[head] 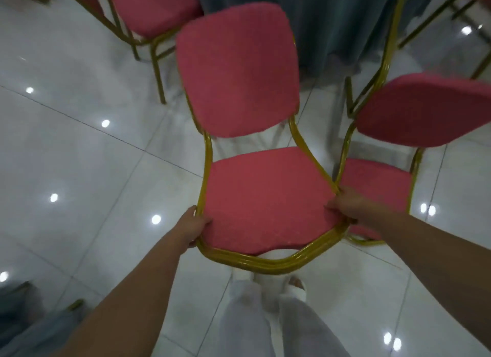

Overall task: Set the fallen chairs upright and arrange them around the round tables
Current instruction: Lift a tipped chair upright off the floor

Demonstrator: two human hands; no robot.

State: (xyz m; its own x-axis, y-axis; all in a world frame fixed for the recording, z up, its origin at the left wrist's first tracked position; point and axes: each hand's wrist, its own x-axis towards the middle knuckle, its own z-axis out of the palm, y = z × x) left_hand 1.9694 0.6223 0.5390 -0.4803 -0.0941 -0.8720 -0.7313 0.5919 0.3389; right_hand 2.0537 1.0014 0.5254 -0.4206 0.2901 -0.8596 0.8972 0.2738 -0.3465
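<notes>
A chair [255,199] with a red padded seat, red back and gold metal frame hangs in front of me, its back toward the table. My left hand [192,229] grips the left edge of its seat frame. On the right edge of the seat, my right hand [348,205] grips frame and cushion. A second red chair [414,109] stands close on the right, its frame nearly touching the one I hold. The table [332,19], draped in grey-green cloth to the floor, is straight ahead at the top.
Another red chair [151,8] stands upper left beside the table, and a gold chair leg [438,13] shows at upper right. The floor [79,157] is glossy white tile. My legs in pale trousers [265,319] are below the seat. Grey-blue cloth [21,316] fills the lower left corner.
</notes>
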